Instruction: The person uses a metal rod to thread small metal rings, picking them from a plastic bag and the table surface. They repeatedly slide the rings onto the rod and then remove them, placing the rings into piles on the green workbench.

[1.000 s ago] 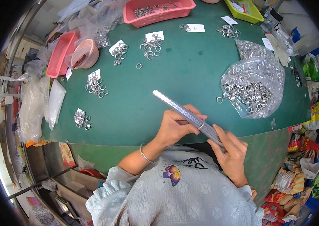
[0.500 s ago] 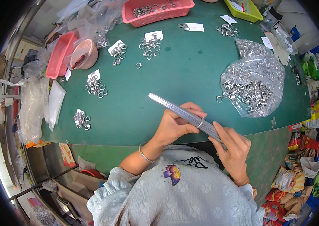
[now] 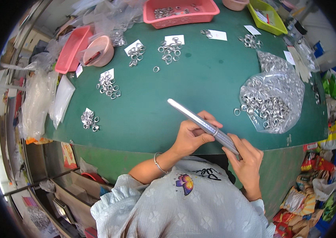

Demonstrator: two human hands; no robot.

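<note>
A long tapered grey ring mandrel (image 3: 191,115) slants above the near edge of the table, its narrow tip toward the far left. My right hand (image 3: 245,160) is closed on the thick lower end, thumb and fingers on either side. A silver ring (image 3: 216,131) encircles the mandrel ahead of those fingers. My left hand (image 3: 193,137) pinches at this ring, thumb below and fingers curled round the far side of the mandrel; its fingertips are partly hidden. One loose ring (image 3: 156,69) lies apart on the green table (image 3: 144,107).
Small ring piles (image 3: 108,85) with white paper slips form an arc along the left and far side. On the right, a clear plastic bag (image 3: 273,99) spills rings. Pink baskets (image 3: 181,20), a pink bucket (image 3: 100,51) and a yellow-green basket (image 3: 269,18) edge the table.
The view has swung, so the table's things appear farther right. Both hands keep their grip, and the mandrel points slightly more away from me.
</note>
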